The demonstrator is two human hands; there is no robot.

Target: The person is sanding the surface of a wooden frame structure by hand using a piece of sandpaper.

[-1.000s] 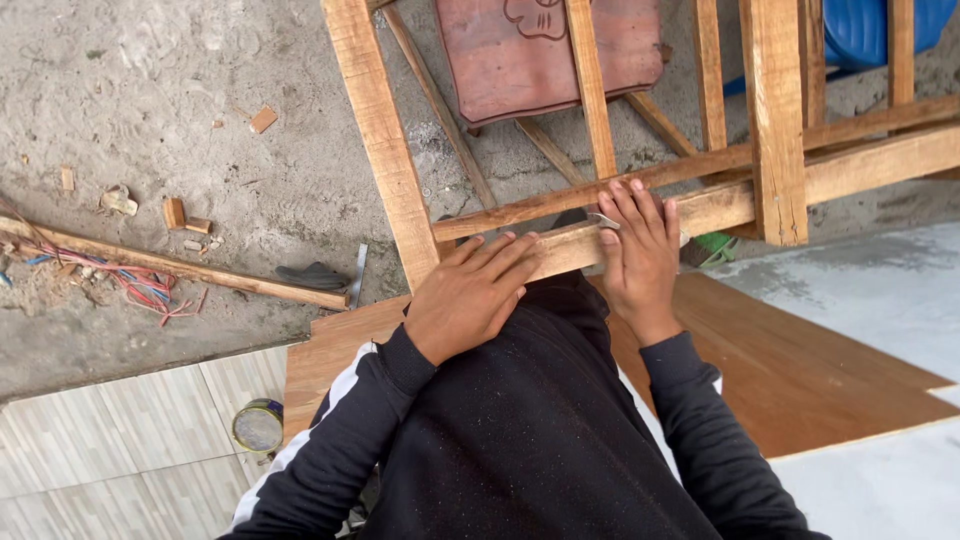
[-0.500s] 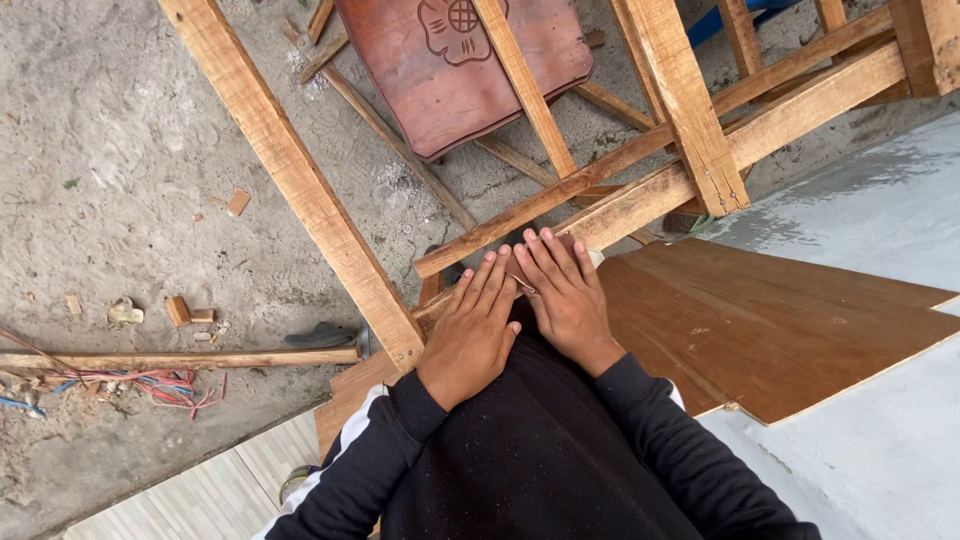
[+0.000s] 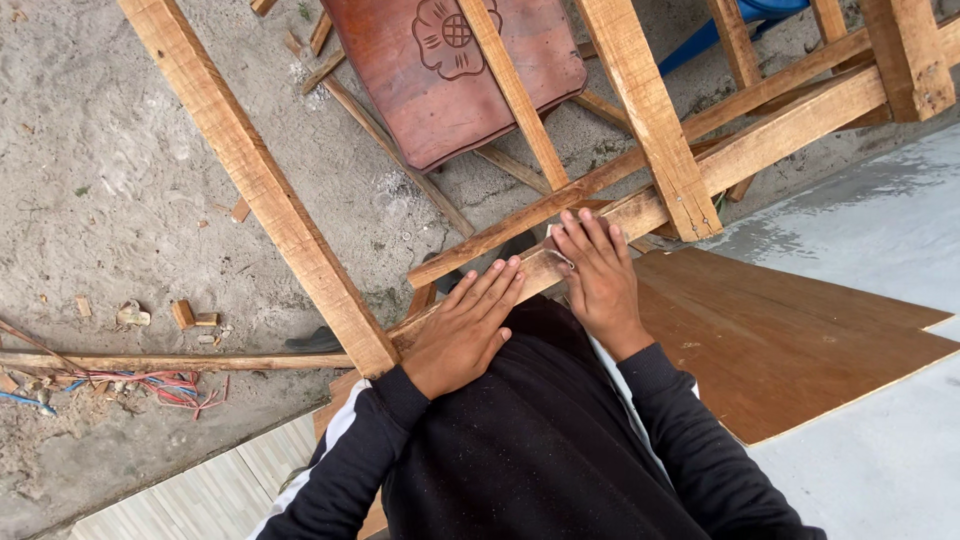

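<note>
Pressing flat on a wooden rail point(image 3: 640, 212) near the middle of the frame, both hands lie palm down with fingers straight and close together, gripping nothing. The left hand point(image 3: 465, 330) rests on the lower end of the rail, fingertips pointing to the upper right. The right hand point(image 3: 598, 275) lies just beside it, further up the rail, its fingertips reaching the rail's far edge; a small pale scrap point(image 3: 557, 250) shows under its index finger, too small to tell what it is. Both arms wear black sleeves, the left with a white stripe.

The rail belongs to a bare timber frame that runs from the centre to the upper right corner. A thinner slat point(image 3: 560, 205) lies parallel just above it. A thick beam point(image 3: 255, 180) crosses from the upper left down to the rail near the left hand. Another upright point(image 3: 650, 115) meets the rail just beyond the right hand.

Under the frame, at top centre, lies a reddish-brown carved panel point(image 3: 450, 75) on sandy ground point(image 3: 110, 180). A brown plywood sheet point(image 3: 790, 340) lies at right, below the rail, on a grey slab point(image 3: 880, 210). At lower left, a thin stick point(image 3: 170, 362) lies beside tangled coloured wires point(image 3: 160, 385) and small wood offcuts point(image 3: 190, 315).
</note>
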